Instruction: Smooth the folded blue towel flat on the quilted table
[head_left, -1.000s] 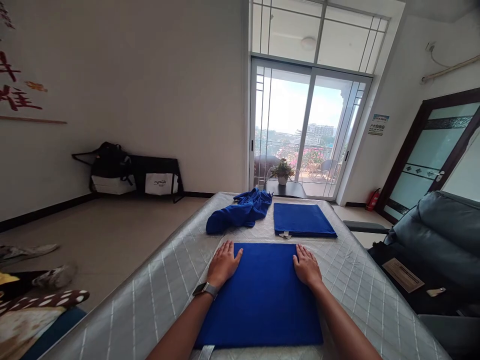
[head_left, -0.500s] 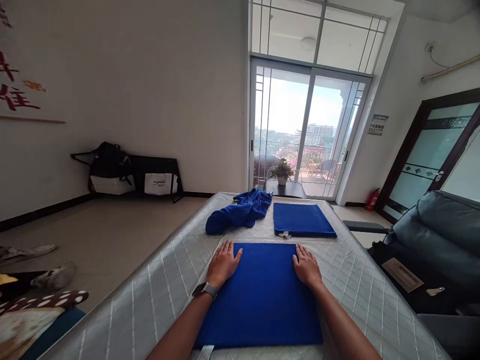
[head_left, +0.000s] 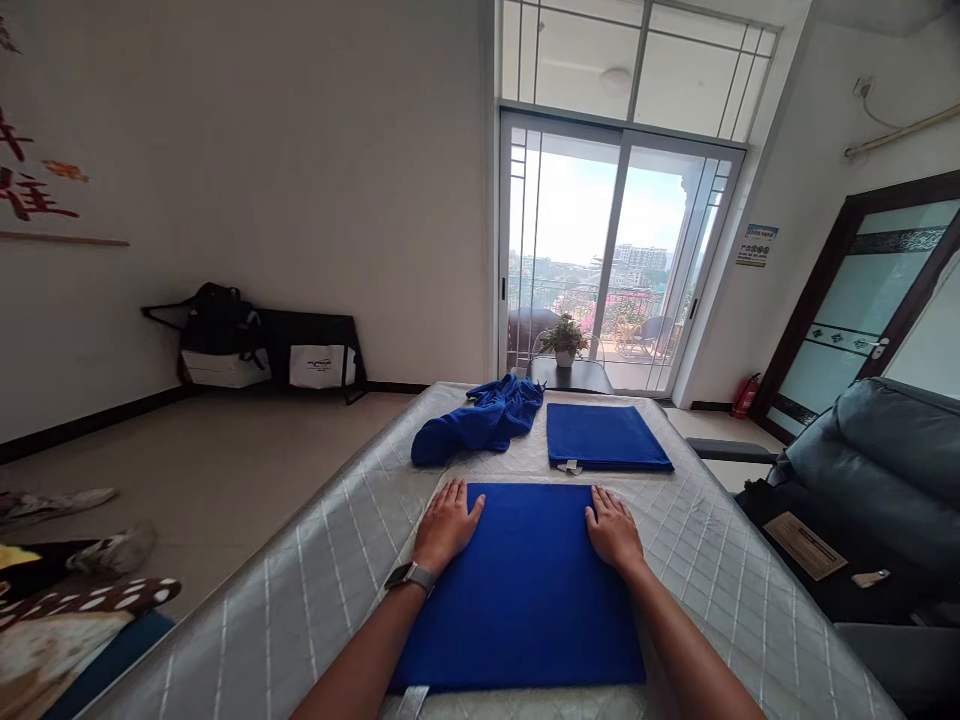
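Pale walls (head_left: 337, 200), bright sliding drs (head_left: 619, 250), blk recliner (head_left: 877, 450), beige flr (head_left: 262, 440)

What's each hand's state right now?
Left hand: open, flat at the left edge of the nearest blue cloth.
Right hand: open, flat at its right edge.

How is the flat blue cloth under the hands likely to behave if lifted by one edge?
The flat blue cloth would probably droop, since the crumpled blue cloth beyond it, similar in color, lies in soft folds. It is likely light, as its near edge looks thin. Rolling seems unlikely, as it lies flat.
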